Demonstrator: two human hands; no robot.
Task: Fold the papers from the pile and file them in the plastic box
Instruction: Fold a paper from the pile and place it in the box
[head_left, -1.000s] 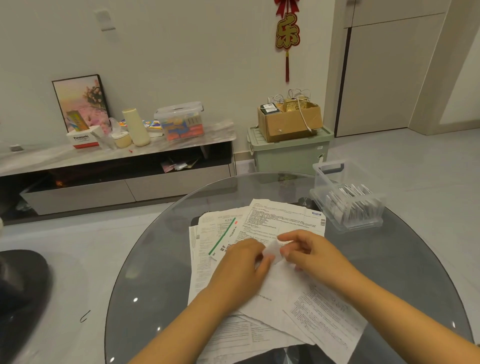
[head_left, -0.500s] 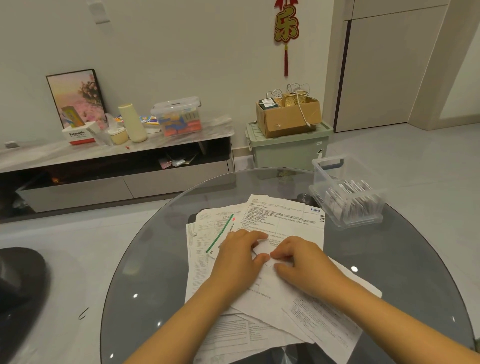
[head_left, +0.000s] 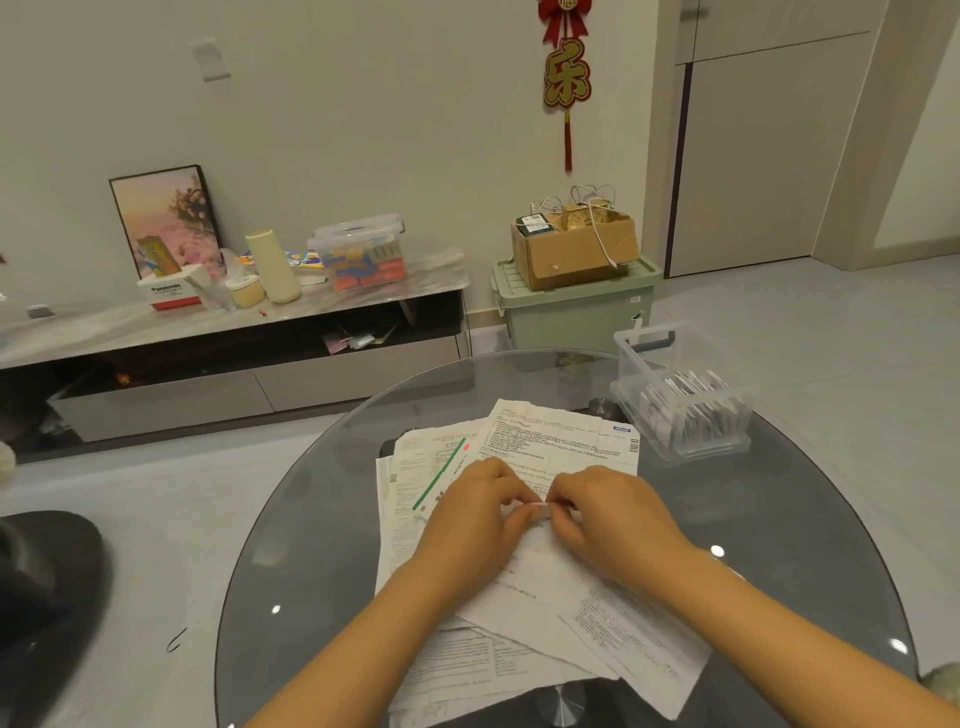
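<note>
left hand (head_left: 475, 512), right hand (head_left: 605, 512): both pinching folded paper (head_left: 540, 508) | white box (head_left: 169, 293): "Panasonic"

Loose pile of printed papers (head_left: 545, 447) spread on glass, clear plastic box (head_left: 680, 400) holding folded slips upright, well right

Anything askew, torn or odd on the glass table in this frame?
The loose pile of printed white papers lies fanned at mixed angles, with ragged lower edges. Otherwise nothing stands out: both hands pinch a small folded paper, and the clear plastic box sits upright.
</note>
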